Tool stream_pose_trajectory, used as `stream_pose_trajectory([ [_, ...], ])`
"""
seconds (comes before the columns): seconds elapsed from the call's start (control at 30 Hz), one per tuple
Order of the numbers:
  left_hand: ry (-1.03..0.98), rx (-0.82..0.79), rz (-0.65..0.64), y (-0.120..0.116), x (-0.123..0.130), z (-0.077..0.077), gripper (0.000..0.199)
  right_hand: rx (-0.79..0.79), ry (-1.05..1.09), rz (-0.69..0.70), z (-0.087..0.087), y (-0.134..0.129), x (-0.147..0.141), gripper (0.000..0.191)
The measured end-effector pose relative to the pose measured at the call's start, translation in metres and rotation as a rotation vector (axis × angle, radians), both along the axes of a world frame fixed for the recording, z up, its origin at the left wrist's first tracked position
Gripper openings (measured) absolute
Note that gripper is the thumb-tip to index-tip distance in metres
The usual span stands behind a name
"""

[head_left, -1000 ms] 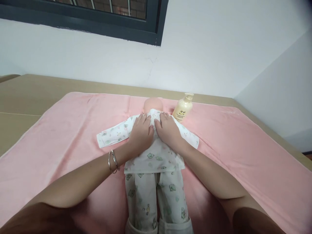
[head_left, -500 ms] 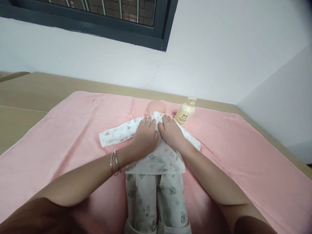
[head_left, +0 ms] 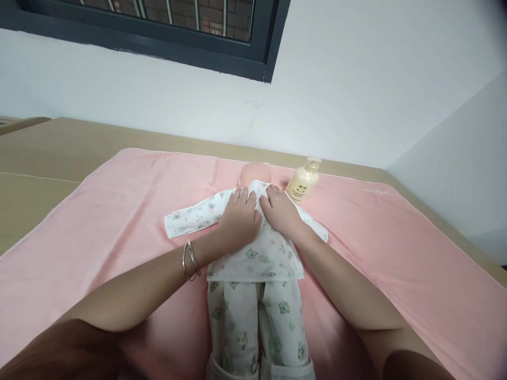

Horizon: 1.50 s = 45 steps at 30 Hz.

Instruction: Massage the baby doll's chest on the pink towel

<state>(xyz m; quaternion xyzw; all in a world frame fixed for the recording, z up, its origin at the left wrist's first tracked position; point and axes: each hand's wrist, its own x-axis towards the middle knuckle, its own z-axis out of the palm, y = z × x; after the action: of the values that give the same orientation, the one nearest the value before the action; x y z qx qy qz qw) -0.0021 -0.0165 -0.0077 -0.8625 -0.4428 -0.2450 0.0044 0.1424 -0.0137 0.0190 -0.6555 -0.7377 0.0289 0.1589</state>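
Barely shifted, open hands [head_left: 240,219] lie empty on the shirt [head_left: 257,258], inside the blanket edges [head_left: 170,155].

Doll [head_left: 255,173], smooth-headed, lying flat and lengthwise on a pink blanket [head_left: 99,211], head at the far end. White long-sleeved top [head_left: 257,266], printed with small green figures, sleeves spread outward, upper part creased and partly hidden. Matching trousers [head_left: 240,322], legs side by side, cuffs turned up.

A dark-framed window [head_left: 259,50] with bars [head_left: 197,15] sits in a white wall [head_left: 340,84]
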Motion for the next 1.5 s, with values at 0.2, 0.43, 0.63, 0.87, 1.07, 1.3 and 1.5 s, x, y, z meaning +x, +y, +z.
stream_pose_trajectory([
  [0.2,-0.093,-0.156,0.048,0.023,-0.008,0.002,0.05,-0.006,-0.083,0.041,-0.002,-0.035,-0.023,0.056],
  [0.43,-0.205,-0.139,0.1,0.018,-0.004,-0.008,0.054,0.009,0.063,0.031,-0.011,-0.009,-0.008,0.06],
  [0.63,-0.16,-0.109,0.108,0.014,-0.003,-0.003,0.052,0.068,0.051,0.045,-0.015,-0.001,-0.004,0.056],
  [0.87,-0.084,-0.149,0.099,0.001,0.001,-0.001,0.056,-0.004,0.009,0.069,-0.004,-0.003,0.0,0.054],
  [1.07,-0.109,-0.345,0.075,0.03,-0.012,0.011,0.052,-0.093,-0.097,0.041,0.005,-0.035,-0.022,0.062],
  [1.3,-0.025,-0.215,0.111,0.004,0.0,0.007,0.055,-0.157,-0.005,0.033,0.007,-0.011,-0.002,0.065],
  [1.5,-0.061,-0.159,-0.007,0.003,-0.002,0.003,0.046,-0.089,-0.095,0.021,0.002,-0.018,-0.007,0.065],
])
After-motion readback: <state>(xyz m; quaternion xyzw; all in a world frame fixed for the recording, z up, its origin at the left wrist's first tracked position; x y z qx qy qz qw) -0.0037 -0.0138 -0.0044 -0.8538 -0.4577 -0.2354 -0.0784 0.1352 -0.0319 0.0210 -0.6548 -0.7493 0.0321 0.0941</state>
